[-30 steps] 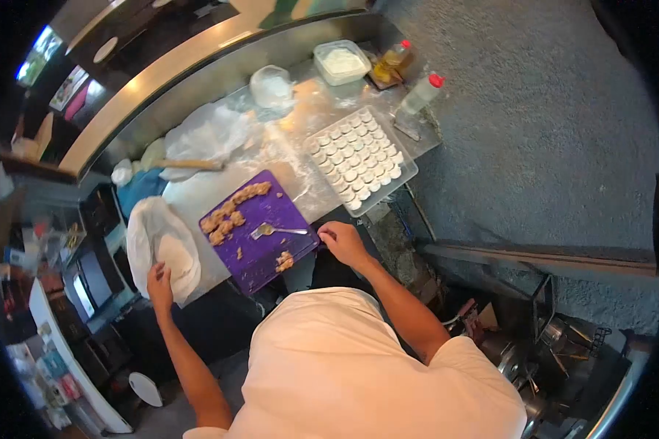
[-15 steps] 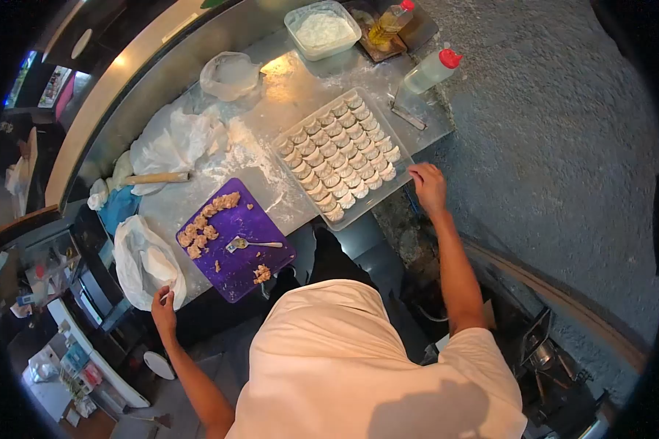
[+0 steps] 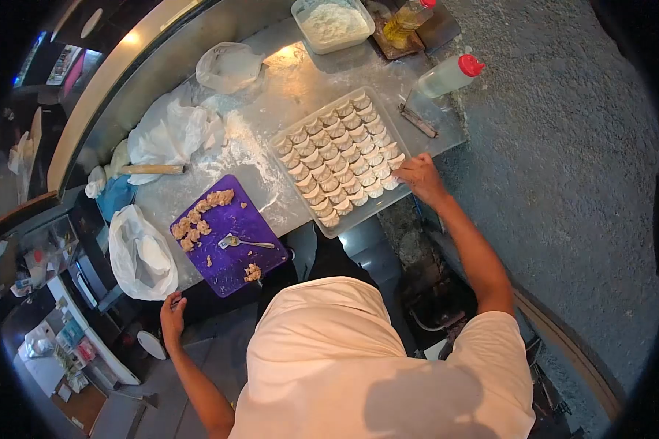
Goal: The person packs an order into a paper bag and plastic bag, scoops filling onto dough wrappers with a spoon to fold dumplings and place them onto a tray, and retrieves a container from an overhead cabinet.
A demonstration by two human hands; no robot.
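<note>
My right hand [image 3: 422, 179] is closed at the right side of a clear plastic tray [image 3: 359, 214], its fingers bent over the rim beside the end dumplings. Several rows of pleated dumplings [image 3: 340, 150] fill the tray. My left hand [image 3: 172, 316] hangs with nothing visible in it, fingers loosely apart, just below a white plastic bag [image 3: 128, 282]. A purple cutting board [image 3: 231, 272] lies between the bag and the tray. On it are clumps of minced filling [image 3: 194, 225] and a spoon [image 3: 247, 243].
Flour [image 3: 249, 150] dusts the metal table. At the back are a tub of flour [image 3: 334, 23], a plastic bowl [image 3: 229, 67] and an oil bottle [image 3: 408, 22]. A red-capped bottle [image 3: 443, 75] stands at the right; a rolling pin [image 3: 152, 169] lies left.
My right hand has moved left, onto the tray's edge. My left hand has come away from the plastic bag, and the view has shifted slightly.
</note>
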